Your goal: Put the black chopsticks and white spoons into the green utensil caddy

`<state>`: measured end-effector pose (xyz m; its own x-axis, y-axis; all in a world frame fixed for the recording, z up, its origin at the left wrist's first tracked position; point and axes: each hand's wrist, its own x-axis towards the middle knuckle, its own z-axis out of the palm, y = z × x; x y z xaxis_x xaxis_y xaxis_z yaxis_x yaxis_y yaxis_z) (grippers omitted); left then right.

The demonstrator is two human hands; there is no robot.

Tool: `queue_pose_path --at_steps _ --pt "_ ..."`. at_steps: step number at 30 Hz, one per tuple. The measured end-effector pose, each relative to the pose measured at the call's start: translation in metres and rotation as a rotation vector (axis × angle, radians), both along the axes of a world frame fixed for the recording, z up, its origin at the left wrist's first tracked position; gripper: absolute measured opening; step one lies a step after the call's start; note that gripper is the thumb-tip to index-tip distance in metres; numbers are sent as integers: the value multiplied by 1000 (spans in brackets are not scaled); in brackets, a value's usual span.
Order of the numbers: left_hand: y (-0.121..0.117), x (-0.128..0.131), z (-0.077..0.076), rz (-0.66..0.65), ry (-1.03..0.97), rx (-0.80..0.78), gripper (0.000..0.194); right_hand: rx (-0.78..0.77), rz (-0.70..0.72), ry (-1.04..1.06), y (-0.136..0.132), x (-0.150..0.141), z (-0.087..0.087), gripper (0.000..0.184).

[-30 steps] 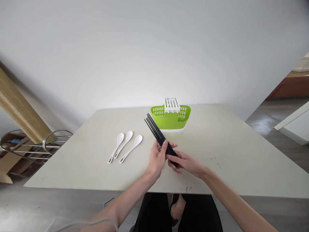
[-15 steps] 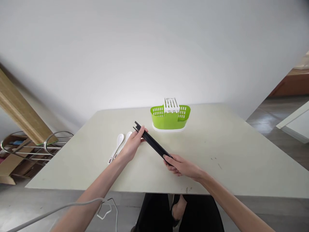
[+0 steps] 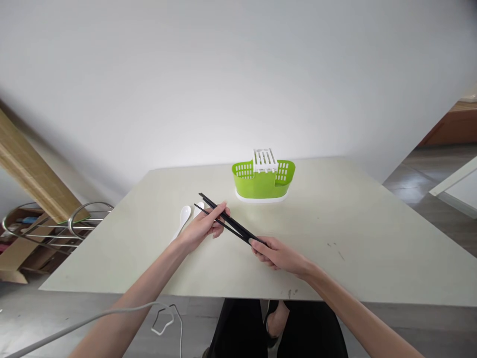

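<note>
A bundle of black chopsticks [image 3: 238, 227] slants over the table between my hands. My right hand [image 3: 275, 253] is closed round their lower right ends. Farther up the sticks, my left hand [image 3: 206, 223] grips them with thumb and fingers, and one chopstick splays apart from the others. Two white spoons lie on the table beside and partly under my left hand: one spoon [image 3: 185, 215] shows its bowl and part of the handle, the other spoon [image 3: 199, 208] only its bowl. A green basket [image 3: 257, 188] with a white slatted top piece [image 3: 265, 160] and white base stands behind the chopsticks.
The pale table [image 3: 346, 223] reaches back to a white wall [image 3: 238, 79]. Beyond its left edge are a metal rack [image 3: 80, 223], a cardboard box [image 3: 18, 258] and a long brown board [image 3: 35, 164]. A grey cable [image 3: 93, 318] hangs near my left forearm.
My left hand has slid slightly left and down along the chopsticks. The bundle has fanned out, with one stick now separated. My right hand has stayed nearly in place.
</note>
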<state>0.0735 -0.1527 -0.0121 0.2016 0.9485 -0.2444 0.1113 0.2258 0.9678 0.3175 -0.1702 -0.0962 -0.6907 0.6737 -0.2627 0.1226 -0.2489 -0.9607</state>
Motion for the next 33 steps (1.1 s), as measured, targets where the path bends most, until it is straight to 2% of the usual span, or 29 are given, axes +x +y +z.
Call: queue_pose_path --at_steps 3,7,10,14,21,24,28,31,33 --pt "0 1 0 23 36 16 43 76 -45 -46 0 -3 -3 55" --pt "1 -1 3 38 54 -41 39 295 -118 -168 1 -3 -9 50" --pt "1 -3 3 41 61 -70 43 416 -159 -277 0 -3 -11 48" --pt "0 -2 -4 112 86 -80 51 560 -196 -411 -5 -6 -12 42" --pt "-5 9 -5 178 30 3 42 790 -242 -552 -4 -10 -21 37" --pt "-10 16 -3 202 79 117 44 819 -229 -551 -3 -9 -22 35" --pt "-11 17 -1 323 185 293 46 744 -187 -450 -4 -2 -17 30" --pt "-3 5 9 445 167 371 43 691 -204 -357 -2 15 -18 25" --pt "10 -8 20 544 98 436 39 672 -271 -329 3 34 -25 31"
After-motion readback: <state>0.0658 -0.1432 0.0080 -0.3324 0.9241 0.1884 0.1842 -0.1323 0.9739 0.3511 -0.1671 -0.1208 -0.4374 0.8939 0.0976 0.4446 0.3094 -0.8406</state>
